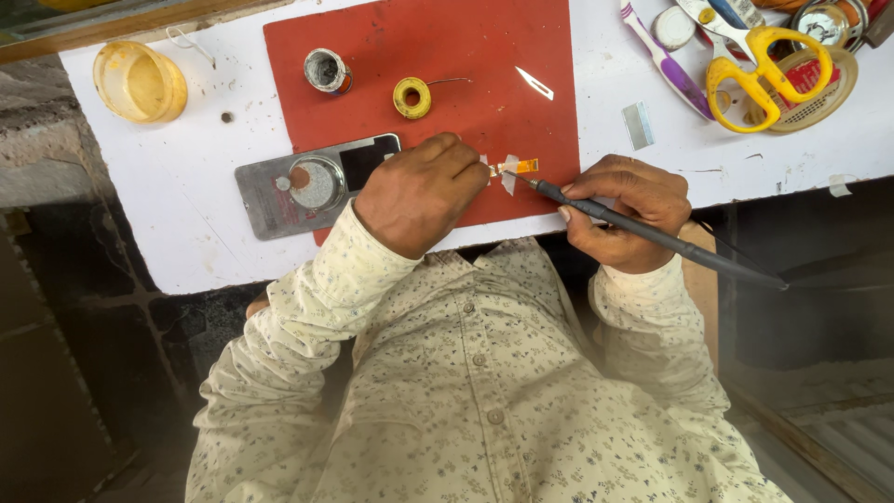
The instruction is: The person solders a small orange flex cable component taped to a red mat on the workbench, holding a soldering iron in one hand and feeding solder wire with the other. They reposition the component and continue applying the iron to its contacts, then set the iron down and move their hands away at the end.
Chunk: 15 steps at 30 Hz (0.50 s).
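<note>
Solder spool (412,97) and blade (535,83) lie mid-mat (307,47); at the desk's (186,205) near edge, left hand (421,193) pinches orange flex strip (517,167), right hand (622,210) grips soldering iron (670,242), tip touching strip.

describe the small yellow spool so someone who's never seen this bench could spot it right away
Start at the red mat on the white table. Near its upper middle, right of a small metal tin, lies the yellow spool. Nothing else there is ring-shaped with a thin wire trailing to its right.

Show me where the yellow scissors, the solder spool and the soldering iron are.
yellow scissors (765,70), head view, on the handle loops.
solder spool (412,97), head view, on its yellow rim.
soldering iron (652,235), head view, on the dark shaft.
</note>
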Available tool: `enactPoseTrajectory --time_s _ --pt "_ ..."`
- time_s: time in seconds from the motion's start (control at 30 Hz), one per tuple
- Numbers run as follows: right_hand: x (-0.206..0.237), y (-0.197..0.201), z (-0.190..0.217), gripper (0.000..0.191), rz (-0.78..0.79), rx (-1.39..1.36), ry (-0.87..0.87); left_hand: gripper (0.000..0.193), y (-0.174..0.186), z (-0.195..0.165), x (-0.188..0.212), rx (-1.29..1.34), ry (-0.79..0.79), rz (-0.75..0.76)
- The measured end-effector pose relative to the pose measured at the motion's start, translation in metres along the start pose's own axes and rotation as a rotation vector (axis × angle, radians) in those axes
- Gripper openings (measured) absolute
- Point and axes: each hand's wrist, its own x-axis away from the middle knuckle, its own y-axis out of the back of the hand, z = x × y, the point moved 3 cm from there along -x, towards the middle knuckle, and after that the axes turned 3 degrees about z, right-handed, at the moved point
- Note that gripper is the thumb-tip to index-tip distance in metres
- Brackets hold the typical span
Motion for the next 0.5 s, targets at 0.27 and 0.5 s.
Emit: enactPoseTrajectory --time_s 0.27,0.5 --pt "0.009 0.005 -0.007 0.019 -0.068 -0.089 -0.081 0.014 0.013 -0.008 0.003 0.075 0.036 -0.154" --pt "0.016 0.006 -0.020 0.019 -0.188 -0.304 -0.100 0.022 -0.012 -0.033 0.112 0.196 0.088 -0.365"
